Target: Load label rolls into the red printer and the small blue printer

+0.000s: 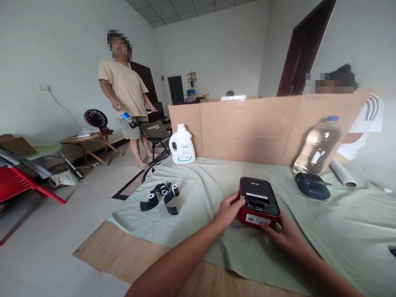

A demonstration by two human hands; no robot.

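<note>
A red-and-black box-shaped device, which looks like a small label printer [259, 189], is between my hands above the green cloth. It has a slot in its black top and a white label on its red near side. My left hand [229, 210] grips its left side, the thumb at the top edge. From the right, my right hand [283, 231] holds the near right corner, thumb on the labelled side. The fingers behind the printer are hidden. To the left lie several black rolls [150, 202] with white cores, some partly unwound. I cannot tell whether the printer touches the cloth.
A white jug [182, 148] stands before a cardboard screen [247, 132]. At right are a large clear bottle [320, 142], a dark blue device [312, 186] and a white roll [343, 173]. One person [125, 86] stands holding a bottle; another person [366, 119] is behind the screen.
</note>
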